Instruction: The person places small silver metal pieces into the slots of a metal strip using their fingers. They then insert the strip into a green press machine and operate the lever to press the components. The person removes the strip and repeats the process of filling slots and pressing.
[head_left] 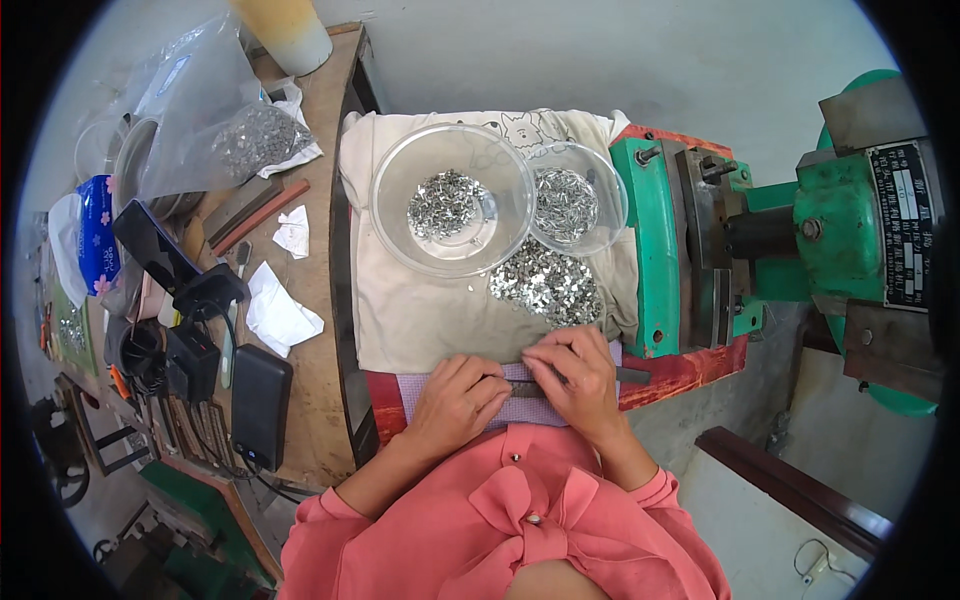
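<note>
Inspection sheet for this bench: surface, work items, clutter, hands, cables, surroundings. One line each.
Surface: beige cloth over a red-painted surface that shows at its edges.
Work items: large clear tub and smaller clear tub, both holding small metal parts; loose pile beside them.
Clutter: left table holds a phone, black power bank, crumpled tissues.
Hands: left hand and right hand close together at a dark flat bar; grip unclear.
Cables: black cable by the power bank.
Surroundings: green machine at right; pale wall behind.
</note>
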